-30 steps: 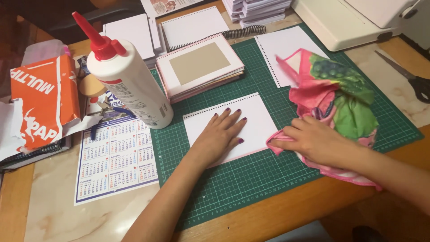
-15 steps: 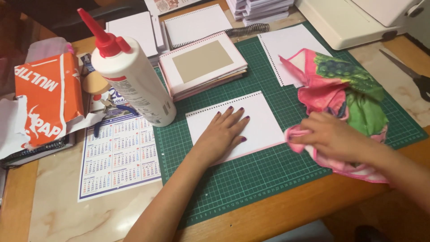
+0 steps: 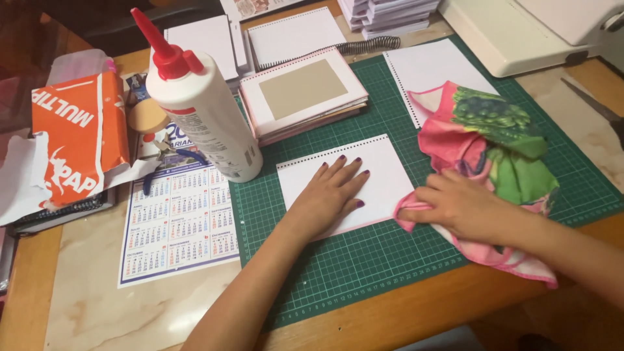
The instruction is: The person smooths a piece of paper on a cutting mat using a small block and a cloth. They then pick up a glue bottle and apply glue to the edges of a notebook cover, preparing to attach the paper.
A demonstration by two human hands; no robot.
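Note:
My left hand (image 3: 328, 195) lies flat, fingers spread, on a white punched sheet (image 3: 383, 172) that rests on the green cutting mat (image 3: 364, 260). My right hand (image 3: 465, 208) presses on a pink and green cloth (image 3: 494, 140) at the sheet's right edge, fingers gripping its folded corner. A large white glue bottle with a red nozzle (image 3: 198, 107) stands upright just left of the sheet.
A stack of pink-edged covers with a beige panel (image 3: 305, 94) lies behind the sheet. More white punched sheets (image 3: 432, 65), a spiral coil (image 3: 367, 45), a calendar page (image 3: 175, 221), an orange paper wrapper (image 3: 78, 143), a white binding machine (image 3: 526, 32) and scissors (image 3: 598, 110) surround the mat.
My right hand has drawn the cloth leftward to the sheet's right edge. The left hand stays flat on the sheet.

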